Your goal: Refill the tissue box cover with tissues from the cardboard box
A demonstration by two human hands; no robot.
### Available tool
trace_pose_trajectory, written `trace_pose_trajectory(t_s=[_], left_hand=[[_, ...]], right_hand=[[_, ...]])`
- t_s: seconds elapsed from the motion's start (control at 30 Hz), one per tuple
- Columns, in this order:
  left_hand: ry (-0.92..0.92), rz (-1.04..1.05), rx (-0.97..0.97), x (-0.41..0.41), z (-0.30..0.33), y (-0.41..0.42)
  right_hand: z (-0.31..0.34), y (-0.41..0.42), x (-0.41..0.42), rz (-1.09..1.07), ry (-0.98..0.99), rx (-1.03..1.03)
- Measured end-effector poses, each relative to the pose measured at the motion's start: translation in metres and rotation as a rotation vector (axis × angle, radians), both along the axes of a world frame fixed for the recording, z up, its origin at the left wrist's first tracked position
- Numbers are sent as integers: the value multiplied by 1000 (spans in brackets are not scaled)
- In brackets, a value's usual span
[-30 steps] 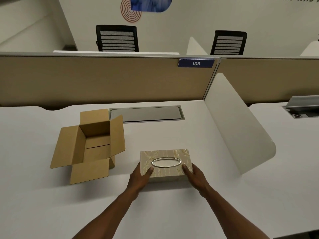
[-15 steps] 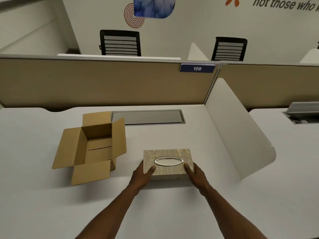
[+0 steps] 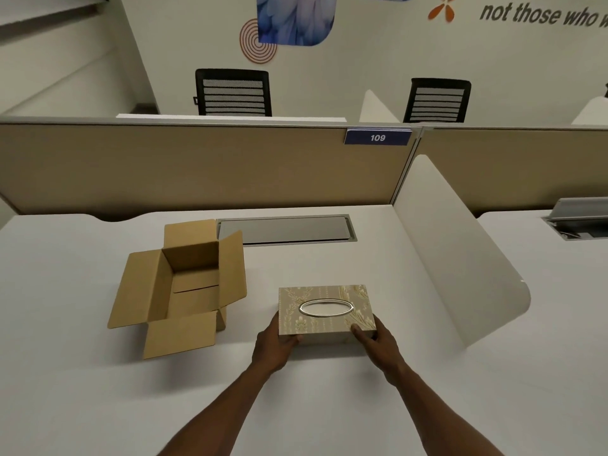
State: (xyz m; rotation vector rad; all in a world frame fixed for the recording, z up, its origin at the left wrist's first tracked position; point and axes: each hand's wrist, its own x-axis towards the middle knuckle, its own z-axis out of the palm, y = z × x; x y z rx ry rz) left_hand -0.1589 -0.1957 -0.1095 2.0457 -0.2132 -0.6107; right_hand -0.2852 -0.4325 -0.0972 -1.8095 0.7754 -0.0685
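Observation:
A beige patterned tissue box cover with a silver oval slot sits on the white desk, its near edge looking slightly raised. My left hand grips its near left corner and my right hand grips its near right corner. To the left stands a brown cardboard box with all flaps spread open. Only bare cardboard shows inside it; no tissues are visible.
A curved white divider panel rises on the right of the desk. A grey cable hatch lies flush behind the cover. A tan partition with a "109" tag closes the back; two black chairs stand beyond it.
Both hands have kept their hold on the cover's near corners. The cover has shifted slightly and its near edge seems to tip up a little; the camera has tilted upward.

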Motion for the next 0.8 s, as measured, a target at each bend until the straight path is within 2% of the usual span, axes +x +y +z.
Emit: trace_pose_trajectory(t_s=[0.2, 0.3, 0.43, 0.53, 0.63, 0.7, 0.8], left_hand=[[-28, -34, 76, 2, 3, -5], [-44, -43, 53, 5, 0, -2], [-103, 44, -1, 2, 7, -3], [-231, 71, 57, -2, 13, -8], [-399, -4, 108, -1, 21, -14], [-492, -73, 119, 1, 28, -18], [-580, -158, 148, 10, 37, -20]], right_hand=[[-3, -2, 3, 11, 10, -16], [-1, -6, 3, 37, 46, -78], [10, -9, 5, 76, 31, -304], [11, -9, 10, 130, 60, -606], [12, -5, 21, 202, 12, -889], [22, 0, 30, 240, -8, -987], [33, 5, 47, 281, -5, -981]])
